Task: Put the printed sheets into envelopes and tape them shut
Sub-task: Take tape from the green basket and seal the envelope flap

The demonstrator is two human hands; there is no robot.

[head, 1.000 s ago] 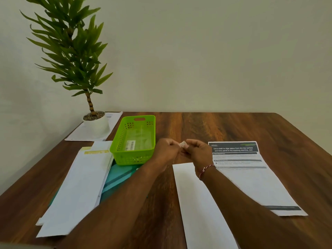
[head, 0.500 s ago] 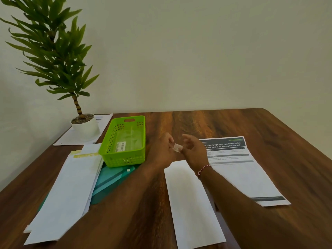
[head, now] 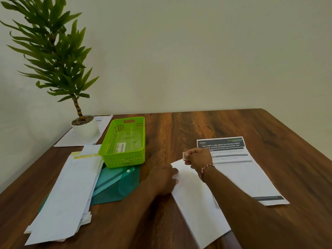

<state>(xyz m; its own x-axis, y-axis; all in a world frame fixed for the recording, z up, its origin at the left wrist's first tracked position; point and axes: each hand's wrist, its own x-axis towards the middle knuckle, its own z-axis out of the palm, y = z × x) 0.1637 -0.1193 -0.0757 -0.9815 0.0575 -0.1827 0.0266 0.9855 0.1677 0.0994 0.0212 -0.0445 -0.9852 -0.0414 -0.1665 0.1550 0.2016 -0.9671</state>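
A long white envelope lies on the wooden table in front of me. My left hand rests on its left edge near the far end, blurred, fingers spread flat on the paper. My right hand hovers just above the envelope's far end, pinching a small piece of clear tape between thumb and fingers. A printed sheet with a dark header lies flat to the right, partly under my right forearm. A stack of white envelopes sits at the left.
A lime green basket stands behind the teal plastic folder. A potted plant stands on papers at the far left corner by the wall. The table edge runs along the right.
My hands have separated. The left hand dropped from the tape down onto the envelope's left edge. The right hand kept the tape and stays over the envelope's far end.
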